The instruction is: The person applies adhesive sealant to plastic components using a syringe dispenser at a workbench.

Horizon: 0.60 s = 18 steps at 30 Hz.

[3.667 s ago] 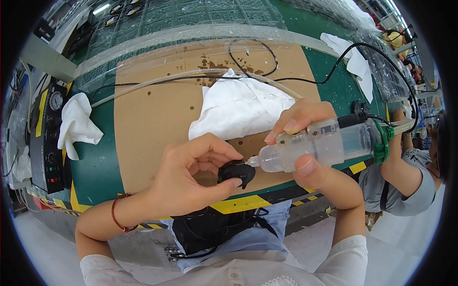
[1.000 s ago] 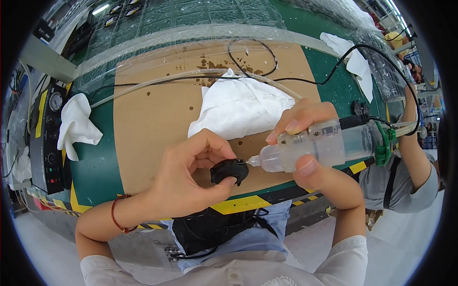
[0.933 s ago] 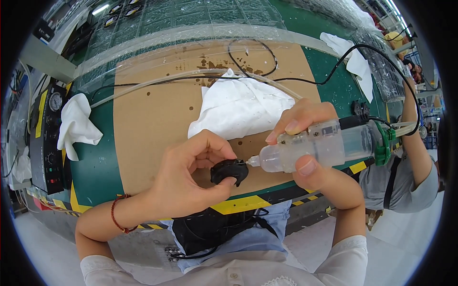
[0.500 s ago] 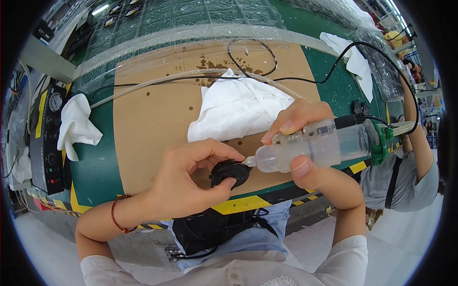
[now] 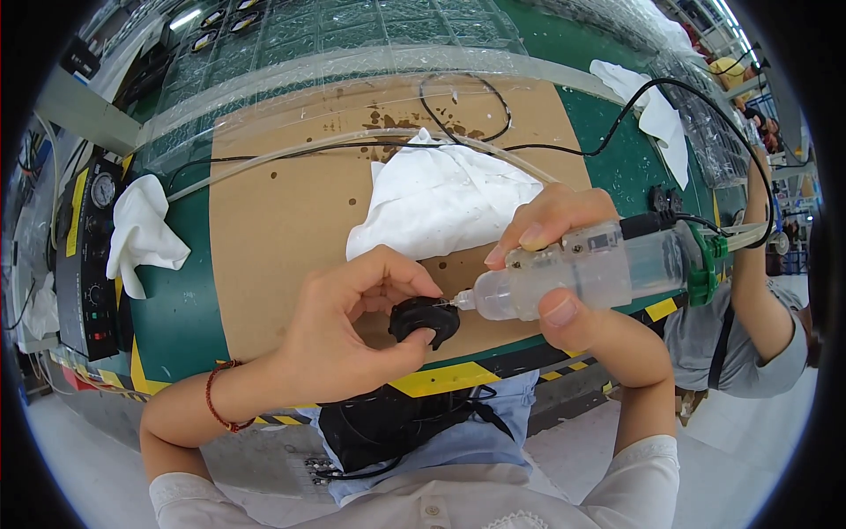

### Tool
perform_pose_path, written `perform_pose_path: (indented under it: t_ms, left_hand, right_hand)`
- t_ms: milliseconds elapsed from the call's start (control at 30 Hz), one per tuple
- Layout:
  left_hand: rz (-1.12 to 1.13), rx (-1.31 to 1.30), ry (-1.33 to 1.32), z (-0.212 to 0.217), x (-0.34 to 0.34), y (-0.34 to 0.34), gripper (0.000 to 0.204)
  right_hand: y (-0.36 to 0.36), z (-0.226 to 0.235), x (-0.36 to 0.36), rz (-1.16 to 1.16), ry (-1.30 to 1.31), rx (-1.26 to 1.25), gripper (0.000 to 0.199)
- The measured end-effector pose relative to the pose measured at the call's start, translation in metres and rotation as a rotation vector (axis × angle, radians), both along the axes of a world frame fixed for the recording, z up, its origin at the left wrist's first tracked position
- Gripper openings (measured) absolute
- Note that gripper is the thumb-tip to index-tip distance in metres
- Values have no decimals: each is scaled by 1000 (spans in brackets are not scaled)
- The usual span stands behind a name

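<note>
A small round black part (image 5: 425,321) is gripped by my left hand (image 5: 352,322), thumb at its near side and fingers behind it. My right hand (image 5: 573,264) is closed around a clear dispensing syringe (image 5: 564,275), which lies nearly level and points left. Its thin needle tip reaches the upper right rim of the black part; whether it touches cannot be made out. A green cap (image 5: 702,264) with a hose closes the syringe's right end. Behind both hands a crumpled white cloth (image 5: 441,198) lies on the brown cardboard sheet (image 5: 264,238).
At left stands a black control box (image 5: 92,256) with a gauge, beside another white cloth (image 5: 145,231). A black cable (image 5: 608,145) and a clear hose cross the cardboard. Clear plastic trays (image 5: 352,35) lie at the back. Another person's arm (image 5: 762,291) shows at right.
The black part has tilted slightly in my left hand, and those fingers have shifted a little. My right hand and the syringe stay almost still. The other person's arm has moved left.
</note>
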<state>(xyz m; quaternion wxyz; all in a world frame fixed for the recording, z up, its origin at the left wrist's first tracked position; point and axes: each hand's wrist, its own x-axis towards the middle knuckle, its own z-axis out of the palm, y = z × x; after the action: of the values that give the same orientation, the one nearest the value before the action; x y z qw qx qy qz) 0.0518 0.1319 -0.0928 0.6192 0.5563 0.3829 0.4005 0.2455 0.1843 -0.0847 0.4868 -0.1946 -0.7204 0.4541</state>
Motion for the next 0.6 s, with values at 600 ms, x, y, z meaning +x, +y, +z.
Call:
perform_pose_path:
  t_ms: [600]
  left_hand:
    - [-13, -115, -35, -1, -2, 1, 29]
  right_hand:
    - [6, 13, 1, -98, 71, -178, 47]
